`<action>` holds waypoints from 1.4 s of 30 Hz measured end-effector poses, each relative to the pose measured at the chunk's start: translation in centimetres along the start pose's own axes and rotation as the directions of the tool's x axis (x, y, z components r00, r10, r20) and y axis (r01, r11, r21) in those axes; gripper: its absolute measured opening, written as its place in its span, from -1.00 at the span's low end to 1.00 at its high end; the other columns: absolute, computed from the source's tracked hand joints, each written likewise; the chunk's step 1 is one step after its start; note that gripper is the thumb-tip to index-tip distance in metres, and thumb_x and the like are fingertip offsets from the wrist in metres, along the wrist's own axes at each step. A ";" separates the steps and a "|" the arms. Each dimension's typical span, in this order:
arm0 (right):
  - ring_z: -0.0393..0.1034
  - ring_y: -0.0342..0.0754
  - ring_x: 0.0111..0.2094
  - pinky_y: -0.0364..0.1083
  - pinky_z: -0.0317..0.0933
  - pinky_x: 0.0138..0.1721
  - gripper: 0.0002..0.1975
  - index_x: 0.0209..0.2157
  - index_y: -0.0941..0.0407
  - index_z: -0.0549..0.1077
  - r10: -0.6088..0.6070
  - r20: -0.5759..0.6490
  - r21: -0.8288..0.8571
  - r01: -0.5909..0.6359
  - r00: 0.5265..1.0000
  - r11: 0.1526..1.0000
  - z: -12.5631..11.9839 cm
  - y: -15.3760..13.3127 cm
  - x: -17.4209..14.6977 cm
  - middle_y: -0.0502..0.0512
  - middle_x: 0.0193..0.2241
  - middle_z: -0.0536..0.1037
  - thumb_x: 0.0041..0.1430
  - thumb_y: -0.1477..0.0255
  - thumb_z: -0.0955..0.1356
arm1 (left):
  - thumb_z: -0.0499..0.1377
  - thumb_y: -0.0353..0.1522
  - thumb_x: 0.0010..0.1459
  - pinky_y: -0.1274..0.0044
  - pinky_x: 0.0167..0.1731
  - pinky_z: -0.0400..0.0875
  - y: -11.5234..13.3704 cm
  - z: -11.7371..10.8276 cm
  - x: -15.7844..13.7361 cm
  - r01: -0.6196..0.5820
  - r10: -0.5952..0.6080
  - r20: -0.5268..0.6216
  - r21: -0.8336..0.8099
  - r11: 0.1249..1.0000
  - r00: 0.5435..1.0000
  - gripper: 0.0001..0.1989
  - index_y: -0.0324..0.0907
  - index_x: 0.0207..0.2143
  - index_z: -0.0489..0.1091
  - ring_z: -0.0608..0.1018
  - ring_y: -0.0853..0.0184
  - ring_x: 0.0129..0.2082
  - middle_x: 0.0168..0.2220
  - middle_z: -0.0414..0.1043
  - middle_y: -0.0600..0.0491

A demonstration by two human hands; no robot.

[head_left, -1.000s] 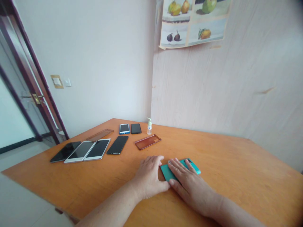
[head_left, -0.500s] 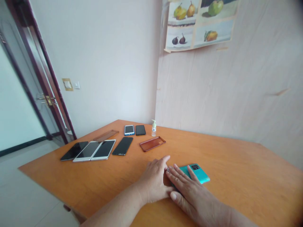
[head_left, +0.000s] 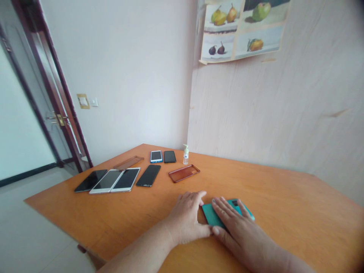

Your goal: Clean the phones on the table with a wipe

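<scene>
A teal smartphone [head_left: 211,214] lies back-up on the wooden table, its dark camera block toward the right end. My left hand [head_left: 187,218] curves around the phone's left end, thumb at the near corner and fingers at the far corner, with a gap of table between palm and phone. Across the phone's back lies my right hand [head_left: 237,225], flat, its fingers stretched out and its thumb along the near edge. The fingers cover much of the phone's middle and part of the camera block. Anything thin under the right palm is hidden.
Beyond my hands are a reddish clear phone case [head_left: 184,173] and a pump bottle [head_left: 185,154]. A black phone [head_left: 148,175], a white phone [head_left: 125,179] and several others lie to the left, near a brown clear case [head_left: 129,162]. The table's [head_left: 57,214] left edge drops to the floor.
My right hand has slid a little to the right along the phone's back, uncovering its left end. My left hand stays near that end, and the view has shifted slightly.
</scene>
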State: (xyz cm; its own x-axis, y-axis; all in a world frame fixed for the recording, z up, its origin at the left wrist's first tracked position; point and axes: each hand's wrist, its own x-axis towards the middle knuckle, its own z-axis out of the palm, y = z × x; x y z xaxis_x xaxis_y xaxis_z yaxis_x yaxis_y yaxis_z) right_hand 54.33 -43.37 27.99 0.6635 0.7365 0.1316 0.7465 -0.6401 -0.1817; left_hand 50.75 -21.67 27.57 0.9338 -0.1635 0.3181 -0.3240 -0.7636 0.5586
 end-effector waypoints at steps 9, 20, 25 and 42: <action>0.08 0.26 0.30 0.49 -0.34 0.26 -0.43 0.30 0.09 0.23 0.146 -0.102 -0.104 -0.156 0.984 0.982 0.6 2.6 0.0 0.28 0.28 0.22 0.38 0.11 0.16 | 0.42 -0.18 -0.18 0.23 0.09 0.24 0.1 -0.2 0.0 0.003 -0.003 0.008 0.000 1.000 1.000 -0.16 -0.08 0.16 0.21 0.41 0.06 0.02 0.00 0.43 -0.02; -0.07 0.18 0.35 0.31 -0.12 0.31 -0.34 0.36 0.10 0.07 -0.099 0.104 0.096 0.089 0.990 0.991 -1.1 -1.8 -0.6 0.19 0.34 0.06 0.37 0.06 0.14 | 0.41 -0.25 -0.15 0.30 -0.03 0.29 0.7 -0.8 0.1 -0.013 0.012 0.024 0.070 0.997 1.000 -0.35 -0.06 0.03 0.33 0.42 0.08 -0.04 -0.05 0.45 0.03; 0.05 0.24 0.32 0.42 -0.24 0.29 -0.40 0.30 0.08 0.23 0.084 -0.082 -0.029 -0.087 0.993 0.996 0.2 1.7 -0.3 0.25 0.29 0.21 0.37 0.07 0.16 | 0.38 -0.21 -0.08 0.31 -0.03 0.28 0.7 -0.9 0.1 -0.013 0.012 0.013 0.097 0.995 1.000 -0.47 -0.06 -0.03 0.36 0.41 0.08 -0.02 -0.05 0.45 0.03; 0.00 0.21 0.34 0.36 -0.21 0.32 -0.37 0.33 0.13 0.16 0.131 -0.050 -0.007 -0.131 0.990 0.991 0.0 2.3 -0.1 0.26 0.31 0.17 0.38 0.07 0.14 | 0.36 -0.17 -0.04 0.32 -0.07 0.25 0.2 -0.9 0.3 0.034 -0.029 -0.032 0.178 0.983 0.999 -0.58 -0.06 -0.12 0.42 0.40 0.10 -0.06 -0.13 0.43 0.04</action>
State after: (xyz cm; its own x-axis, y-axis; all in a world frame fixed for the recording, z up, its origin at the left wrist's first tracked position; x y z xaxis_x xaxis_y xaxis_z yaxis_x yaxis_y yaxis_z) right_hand 56.00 -44.87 27.57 0.7572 0.6343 0.1557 0.6531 -0.7328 -0.1908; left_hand 50.81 -21.29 28.50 0.9375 -0.1214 0.3262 -0.2598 -0.8678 0.4236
